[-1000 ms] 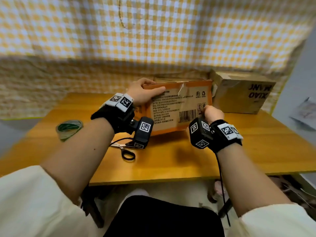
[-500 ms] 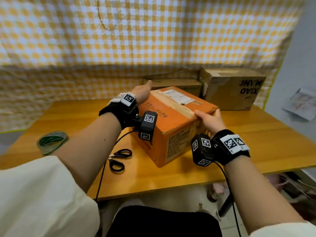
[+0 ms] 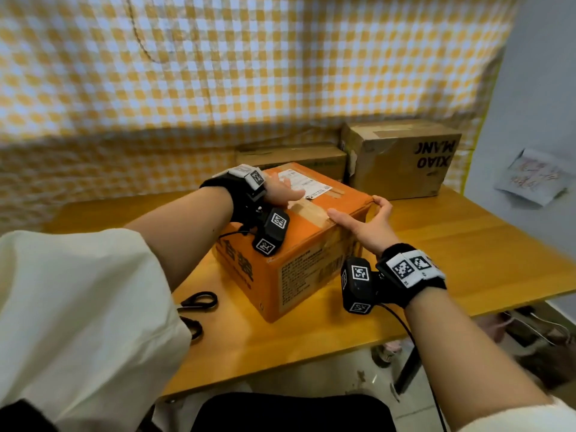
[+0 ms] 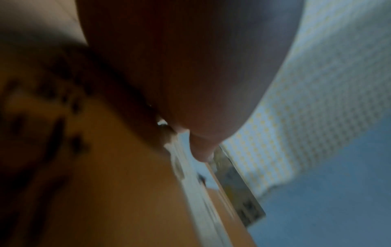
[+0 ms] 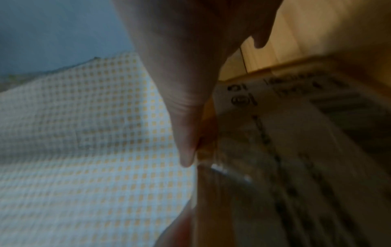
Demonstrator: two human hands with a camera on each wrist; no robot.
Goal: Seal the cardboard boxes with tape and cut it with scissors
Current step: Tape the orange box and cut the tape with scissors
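Observation:
An orange cardboard box (image 3: 296, 254) sits flat on the wooden table (image 3: 467, 244), its top up, with a white label (image 3: 307, 182) and a strip of tape (image 3: 311, 210) along the seam. My left hand (image 3: 282, 191) lies flat on the top near the label. My right hand (image 3: 363, 221) holds the near right top edge, thumb on top and fingers curled round the corner. Black scissors (image 3: 198, 302) lie left of the box, partly hidden by my left sleeve. Both wrist views are blurred and show the left hand (image 4: 190, 66) and right hand (image 5: 186, 66) against the box.
Two brown cardboard boxes stand at the back of the table, a low one (image 3: 293, 157) and a taller printed one (image 3: 399, 157). A yellow checked cloth (image 3: 249, 73) hangs behind. The table's front edge runs just below the orange box.
The orange box went from standing tipped on its edge to lying flat with its top up. My left hand moved onto the top, and my right hand shifted to the top right edge.

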